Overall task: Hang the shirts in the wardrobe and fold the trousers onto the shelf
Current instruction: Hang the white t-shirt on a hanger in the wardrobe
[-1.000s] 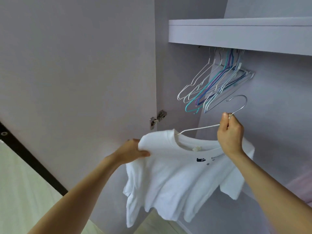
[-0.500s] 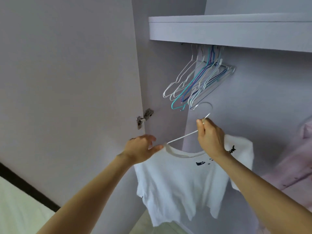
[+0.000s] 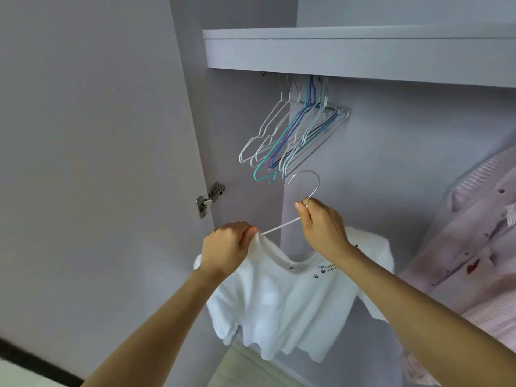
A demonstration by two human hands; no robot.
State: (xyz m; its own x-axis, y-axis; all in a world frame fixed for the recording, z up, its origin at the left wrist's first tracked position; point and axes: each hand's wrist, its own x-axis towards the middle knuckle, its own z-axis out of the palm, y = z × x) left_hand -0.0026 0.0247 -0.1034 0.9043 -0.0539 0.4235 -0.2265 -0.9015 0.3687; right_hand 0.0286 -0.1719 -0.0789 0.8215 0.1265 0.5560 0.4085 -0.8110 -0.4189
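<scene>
The right hand pinched the hanger neck while the left hand fingers gripped the white T-shirt collar below the shelf.

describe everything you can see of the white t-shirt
The white t-shirt is short-sleeved, of soft, rumpled fabric, with a ribbed round collar and small dark print with paw marks near the chest. It hangs on a thin white wire hanger with a metal hook, inside the wardrobe below the empty hangers. The left hand pinches its collar at the shoulder; the right hand grips the hanger's neck.
</scene>
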